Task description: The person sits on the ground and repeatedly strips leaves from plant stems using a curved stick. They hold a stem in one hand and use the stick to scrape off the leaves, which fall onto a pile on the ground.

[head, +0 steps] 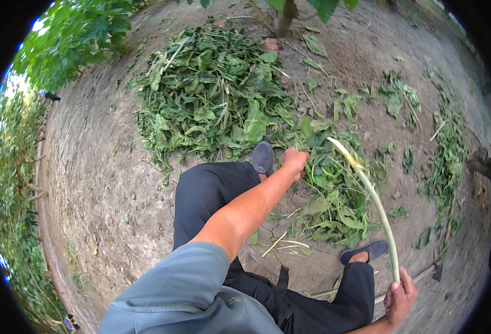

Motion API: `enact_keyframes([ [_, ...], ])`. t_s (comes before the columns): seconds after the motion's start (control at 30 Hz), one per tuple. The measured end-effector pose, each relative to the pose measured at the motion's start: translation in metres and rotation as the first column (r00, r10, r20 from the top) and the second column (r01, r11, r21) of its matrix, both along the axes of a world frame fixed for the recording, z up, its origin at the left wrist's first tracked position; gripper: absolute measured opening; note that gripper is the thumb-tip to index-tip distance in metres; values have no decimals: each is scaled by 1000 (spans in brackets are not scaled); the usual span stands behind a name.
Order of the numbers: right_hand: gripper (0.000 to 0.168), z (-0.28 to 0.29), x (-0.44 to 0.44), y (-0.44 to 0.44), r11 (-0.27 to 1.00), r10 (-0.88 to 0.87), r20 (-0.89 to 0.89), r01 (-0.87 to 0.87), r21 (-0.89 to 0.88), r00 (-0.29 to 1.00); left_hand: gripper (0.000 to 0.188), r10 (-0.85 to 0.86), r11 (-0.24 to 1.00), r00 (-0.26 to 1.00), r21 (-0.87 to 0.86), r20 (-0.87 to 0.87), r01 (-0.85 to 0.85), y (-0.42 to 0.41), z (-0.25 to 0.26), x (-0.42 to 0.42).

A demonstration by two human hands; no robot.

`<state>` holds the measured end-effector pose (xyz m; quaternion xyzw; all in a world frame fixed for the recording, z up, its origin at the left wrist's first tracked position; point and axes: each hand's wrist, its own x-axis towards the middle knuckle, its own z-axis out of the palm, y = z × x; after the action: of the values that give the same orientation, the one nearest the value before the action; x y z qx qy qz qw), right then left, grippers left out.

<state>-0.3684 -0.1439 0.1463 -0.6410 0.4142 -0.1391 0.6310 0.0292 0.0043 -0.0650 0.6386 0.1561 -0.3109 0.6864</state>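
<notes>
My right hand (pixel 400 295) grips the lower end of a long, pale green plant stalk (pixel 380 208). The stalk curves upward, and its far tip is cut and whitish, with a yellowish joint just below. Stretched forward, my left hand (pixel 296 163) is closed at the edge of a loose heap of green leaves (pixel 337 200), with leaf parts at its fingers. Its fingertips are partly hidden. Ahead of my left shoe lies a bigger pile of wilting leaves and stems (pixel 212 96).
Several peeled pale stalk pieces (pixel 285 243) lie on the bare soil (pixel 103 167) between my shoes. A strip of leaves (pixel 446 154) runs along the right. A small tree trunk (pixel 287 18) rises ahead, and leafy branches (pixel 78 37) hang at upper left. A distant person (pixel 49 95) stands far left.
</notes>
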Motion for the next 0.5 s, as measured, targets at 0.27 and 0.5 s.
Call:
enact_keyframes([
  [0.27,62,-3,16,-6,931,-353,330,365,27,875,20,-272,938,962,212,-30,272,38,36,18],
  [0.5,49,-1,36,-12,891,-445,249,453,25,860,28,303,886,924,-427,234,-182,124,182,207],
])
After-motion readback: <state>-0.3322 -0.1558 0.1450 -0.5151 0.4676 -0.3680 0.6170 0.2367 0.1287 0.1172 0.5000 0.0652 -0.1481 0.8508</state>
